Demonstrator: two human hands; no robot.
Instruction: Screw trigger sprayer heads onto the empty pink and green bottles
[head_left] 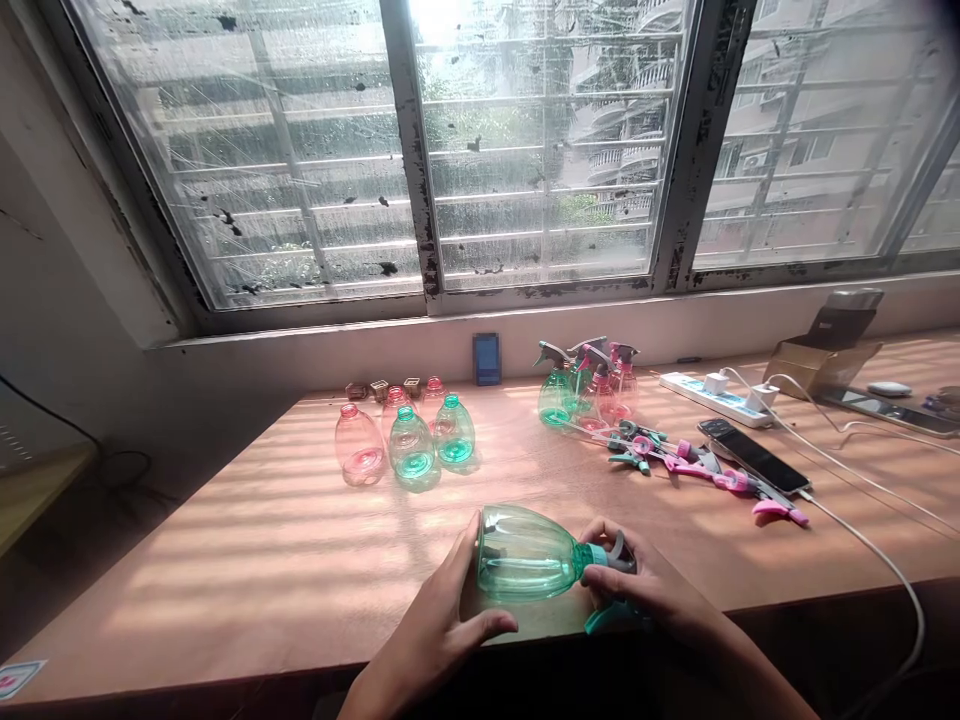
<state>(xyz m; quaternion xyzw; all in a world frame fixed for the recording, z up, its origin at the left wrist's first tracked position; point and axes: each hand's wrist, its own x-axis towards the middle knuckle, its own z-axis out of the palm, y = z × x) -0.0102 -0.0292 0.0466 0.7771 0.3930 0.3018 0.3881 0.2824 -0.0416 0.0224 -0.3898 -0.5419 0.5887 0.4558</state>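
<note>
A clear green spray bottle (529, 555) lies on its side in the air over the table's front edge, its base to the left. My left hand (454, 600) is against the base, with the fingers partly hidden behind it and the thumb sticking out below the bottle. At the neck, my right hand (630, 575) grips the teal collar of the grey-and-teal trigger head (616, 558). Part of the trigger head hangs below the right hand. Loose pink and teal trigger heads (675, 460) with tubes lie in a pile beyond that hand.
Several pink and green bottles without heads (412, 450) stand at the back left. Bottles with trigger heads (555, 400) stand farther right. A phone (754, 457), a white power strip (716, 397) with cables, and a cardboard box (817, 365) occupy the right side. A blue device (487, 360) leans on the wall.
</note>
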